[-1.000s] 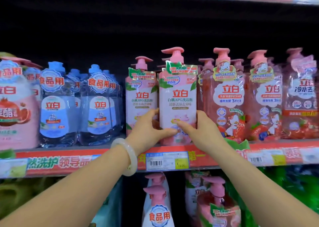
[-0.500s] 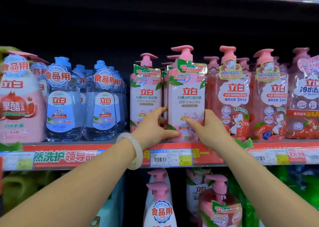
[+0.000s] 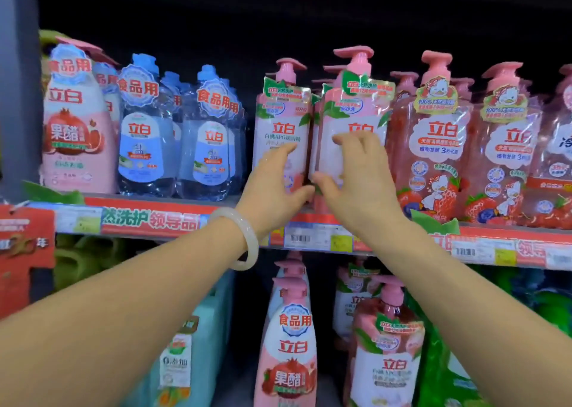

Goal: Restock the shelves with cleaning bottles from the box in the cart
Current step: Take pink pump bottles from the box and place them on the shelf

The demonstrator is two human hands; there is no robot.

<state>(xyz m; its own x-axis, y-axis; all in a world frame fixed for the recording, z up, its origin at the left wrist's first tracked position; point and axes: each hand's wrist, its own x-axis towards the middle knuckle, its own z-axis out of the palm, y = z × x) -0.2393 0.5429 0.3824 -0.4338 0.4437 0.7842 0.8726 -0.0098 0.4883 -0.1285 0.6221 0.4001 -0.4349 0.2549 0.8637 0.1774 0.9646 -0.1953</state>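
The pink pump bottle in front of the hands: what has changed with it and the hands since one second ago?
The right hand moved from the pink pump bottle's right edge onto its front label. The left hand shifted from that bottle to the neighbouring pink bottle on the left. Both bottles stayed upright on the shelf.
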